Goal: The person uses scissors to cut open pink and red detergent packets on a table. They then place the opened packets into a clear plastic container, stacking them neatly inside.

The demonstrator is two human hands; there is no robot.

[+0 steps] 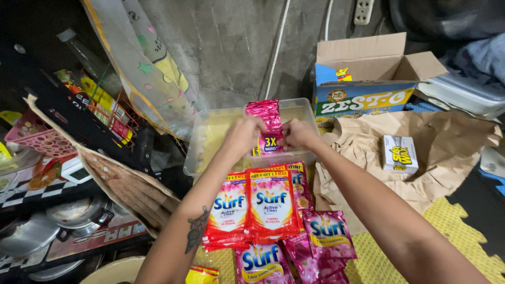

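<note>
Grey concrete wall [231,47] fills the upper middle of the frame, with two white cables running down it. Below it, in the centre, stands a clear plastic tub [202,152]. Both hands meet over this tub. The left hand [243,135] and the right hand [297,132] have their fingers closed on a strip of pink sachets [267,123], which stands upright between them, its top reaching above the tub's rim and its lower end at the tub's front wall.

Lower in the centre, just in front of the tub, lie red sachets [252,208] in a stack, and below them pink sachets [315,242], all on a yellow mat [457,221].

At the upper right is an open cardboard box [368,73]. Under it and to the right lies crumpled brown paper [447,152], and a small white box [400,153] rests on this paper. At the far right a white lidded container [463,92] is partly seen.

At the left of the frame there is a pink basket [39,139], and at the lower left some metal pots [68,215].
</note>
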